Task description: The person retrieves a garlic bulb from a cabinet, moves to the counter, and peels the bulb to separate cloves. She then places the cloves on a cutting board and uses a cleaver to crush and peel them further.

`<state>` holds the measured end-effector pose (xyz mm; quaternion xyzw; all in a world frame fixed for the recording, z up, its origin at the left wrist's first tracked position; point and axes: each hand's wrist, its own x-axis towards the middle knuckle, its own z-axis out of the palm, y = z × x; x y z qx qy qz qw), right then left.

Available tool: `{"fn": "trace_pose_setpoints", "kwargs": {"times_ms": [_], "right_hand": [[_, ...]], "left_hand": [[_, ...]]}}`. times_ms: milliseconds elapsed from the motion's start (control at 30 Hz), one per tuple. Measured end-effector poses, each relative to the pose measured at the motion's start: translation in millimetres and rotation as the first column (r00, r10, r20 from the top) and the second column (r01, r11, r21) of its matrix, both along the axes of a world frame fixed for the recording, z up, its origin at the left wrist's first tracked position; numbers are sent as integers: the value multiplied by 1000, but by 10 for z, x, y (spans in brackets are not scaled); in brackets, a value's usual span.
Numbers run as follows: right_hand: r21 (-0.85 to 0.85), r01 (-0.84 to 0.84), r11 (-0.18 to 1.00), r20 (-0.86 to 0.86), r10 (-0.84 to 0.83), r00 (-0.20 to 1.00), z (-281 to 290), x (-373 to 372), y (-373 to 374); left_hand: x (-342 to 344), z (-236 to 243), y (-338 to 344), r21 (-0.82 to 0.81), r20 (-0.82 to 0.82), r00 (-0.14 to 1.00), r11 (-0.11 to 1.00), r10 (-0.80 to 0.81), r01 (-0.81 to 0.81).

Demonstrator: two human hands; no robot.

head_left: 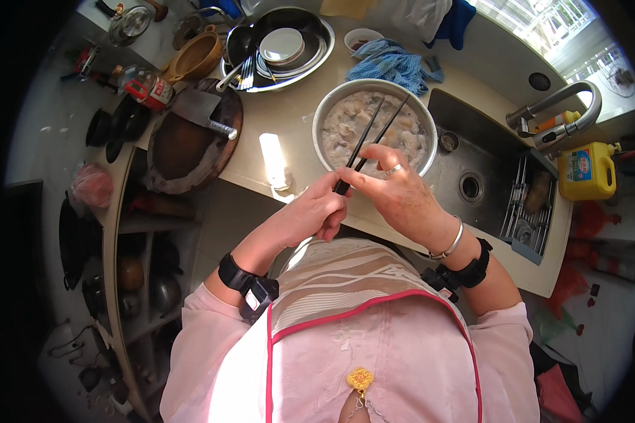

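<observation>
Both my hands are on a pair of black chopsticks in front of my chest, their tips reaching over a round metal bowl of pale pieces of food in cloudy liquid. My left hand is closed round the thick ends of the chopsticks. My right hand has thumb and fingers on the sticks just above, by the near rim of the bowl. The bowl stands on the counter at the left edge of the sink.
The steel sink has a tap and drying rack, with a yellow jug beside. A blue cloth and pan of dishes lie behind. A round chopping board with a cleaver is at left.
</observation>
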<state>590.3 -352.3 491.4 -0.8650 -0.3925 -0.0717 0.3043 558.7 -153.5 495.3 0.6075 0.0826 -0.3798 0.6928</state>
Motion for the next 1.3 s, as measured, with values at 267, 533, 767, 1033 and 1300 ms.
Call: {"fn": "trace_pose_setpoints", "kwargs": {"times_ms": [267,533,767,1033,1300], "right_hand": [[98,195,976,-12,-194,981,-192,289,-131],[383,519,764,-371,-387,844,-473,834,-657],[182,603,776,-292,-544,787,-909,858,-619],[-2,778,629,-740,-524,422,-906,909,-446],[133,694,707,-736,-399,547,-742,1118,-229]], "left_hand": [[205,71,-160,-162,210,964,967,-163,199],[71,-339,987,-148,306,784,840,540,-521],[-277,-803,1608,-180,211,565,600,798,-780],[-329,-1035,1741,-106,235,509,542,828,-834],[-300,-1163,1818,-85,223,504,531,835,-843]]}}
